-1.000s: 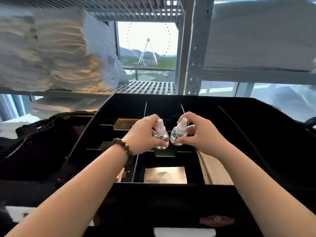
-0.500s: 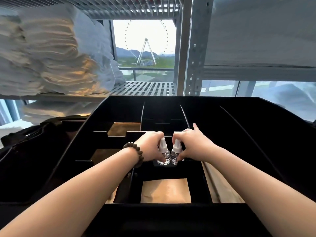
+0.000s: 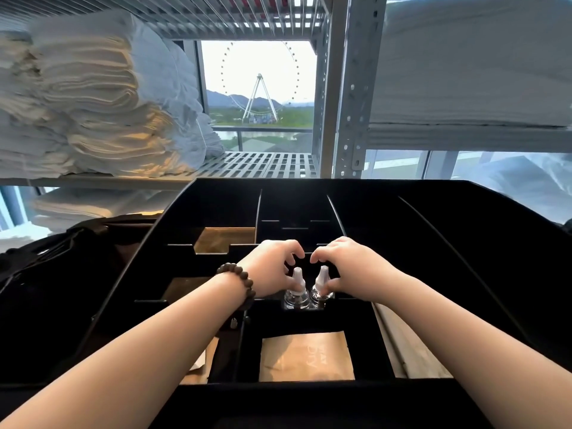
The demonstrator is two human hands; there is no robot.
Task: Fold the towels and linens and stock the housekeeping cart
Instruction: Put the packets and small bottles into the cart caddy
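Between left hand (image 3: pixel 271 267) and right hand (image 3: pixel 351 269), two bottles (image 3: pixel 296 294) upright in cart (image 3: pixel 371 193); right thumb touching one, both grips unclear

bottles: left bottle (image 3: pixel 296 293) and right bottle (image 3: pixel 320 287), held in mid-air a second ago, now stand side by side in a centre compartment of the cart tray (image 3: pixel 309 318).
left hand (image 3: pixel 268 271): grip loosened; fingers arched above the cap.
right hand (image 3: pixel 353 270): fingers lifted off the cap; thumb low by the bottle's shoulder.
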